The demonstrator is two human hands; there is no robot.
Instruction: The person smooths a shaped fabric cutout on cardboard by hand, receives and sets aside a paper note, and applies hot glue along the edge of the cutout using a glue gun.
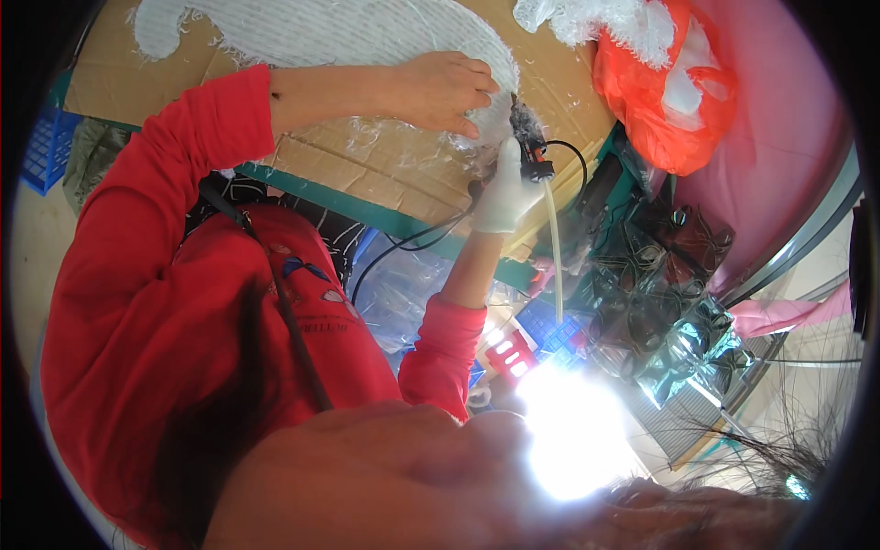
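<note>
My bare left hand (445, 92) lies on a white sheet of fabric (367, 32) with a curved, frayed edge. Its fingers are bent a little, apart, and press near the fabric's right edge. Beside it, my right hand (507, 194) wears a white glove and is closed around a black handheld tool (534, 158), thumb stretched along it. A black cable and a pale hose (554, 229) run from the tool. Its tip meets the fabric edge amid fluffy grey-white fibres (524, 119), which hide the exact contact. What kind of tool it is, I cannot tell.
Brown cardboard (357, 165) covers the green-edged table, with loose threads on it. A red plastic bag (665, 101) holding white scraps sits at the right by pink cloth (779, 137). Dark, shiny plastic packages (642, 266) lie below it. A blue crate (48, 147) stands far left.
</note>
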